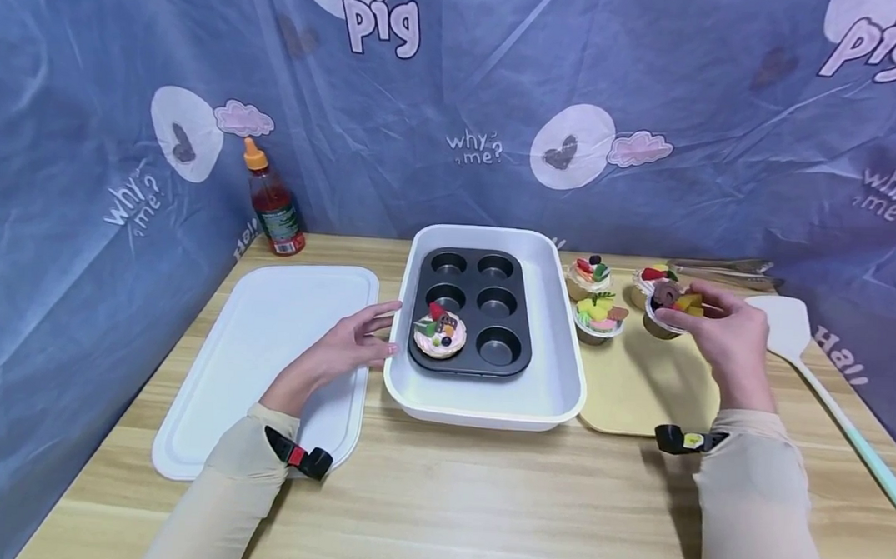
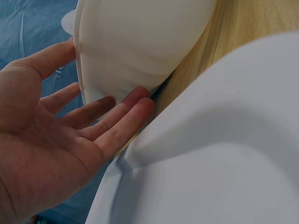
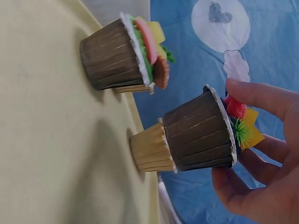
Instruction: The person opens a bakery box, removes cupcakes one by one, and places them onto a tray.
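My right hand (image 1: 731,338) grips a toy cupcake (image 1: 659,327) by its upper edge, raised above the yellow board (image 1: 660,401). In the right wrist view this cupcake (image 3: 198,133) has a dark brown wrapper and fruit toppings. Three more cupcakes stand on that board: one green-and-pink topped (image 1: 599,319), two cream topped (image 1: 591,277) (image 1: 645,286). My left hand (image 1: 347,346) touches the left rim of a white bin (image 1: 479,418), fingers loosely spread. Inside the bin lies a black muffin tin (image 1: 467,315), with a pink-cream cupcake (image 1: 440,337) in its front left cup.
A white tray (image 1: 265,346) lies on the left of the wooden table, partly under my left arm. Behind it stands a red sauce bottle (image 1: 277,205). Metal tongs (image 1: 726,271) lie at the back right, and a white-headed spatula (image 1: 787,328) lies along the right.
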Motion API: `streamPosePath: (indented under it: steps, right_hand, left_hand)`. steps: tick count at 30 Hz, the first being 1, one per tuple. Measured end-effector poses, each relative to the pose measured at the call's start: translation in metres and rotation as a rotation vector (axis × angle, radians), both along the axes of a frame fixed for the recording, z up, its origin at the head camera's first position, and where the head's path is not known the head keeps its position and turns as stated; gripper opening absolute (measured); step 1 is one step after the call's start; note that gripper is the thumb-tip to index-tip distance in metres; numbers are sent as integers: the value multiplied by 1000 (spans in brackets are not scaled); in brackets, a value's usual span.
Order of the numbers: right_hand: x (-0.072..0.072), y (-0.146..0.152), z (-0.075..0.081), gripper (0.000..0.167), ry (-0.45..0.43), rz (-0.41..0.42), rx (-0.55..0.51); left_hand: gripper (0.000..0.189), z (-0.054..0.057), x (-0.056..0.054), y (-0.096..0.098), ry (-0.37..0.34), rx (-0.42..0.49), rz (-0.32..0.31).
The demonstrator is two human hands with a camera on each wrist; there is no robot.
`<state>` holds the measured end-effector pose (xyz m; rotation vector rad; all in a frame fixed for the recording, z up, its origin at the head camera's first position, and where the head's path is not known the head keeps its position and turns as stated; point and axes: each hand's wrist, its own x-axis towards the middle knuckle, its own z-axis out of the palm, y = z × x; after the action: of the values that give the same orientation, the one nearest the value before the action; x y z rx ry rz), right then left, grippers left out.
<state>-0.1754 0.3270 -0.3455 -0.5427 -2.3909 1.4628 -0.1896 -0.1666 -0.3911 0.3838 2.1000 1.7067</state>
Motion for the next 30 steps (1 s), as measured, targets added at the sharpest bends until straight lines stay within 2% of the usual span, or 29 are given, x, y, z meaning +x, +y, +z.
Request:
streamPosePath:
  steps: [5,10,19,30]
  right_hand:
    - [-4,0,-8,77,-51,14,88]
    - [-8,1,-15,81,-127,4,116]
    - [-11,2,-23,78,-148,-15,167]
    - [-11,8,-30,79,-173,-15,203]
  left_hand:
    - [73,2,0,-1,-3,-18,11]
    - [74,3,0,-1,-7,-25,17]
    - [73,1,-2,-1,-2,1,2]
    - [73,0,-2,0,-7,-18,11]
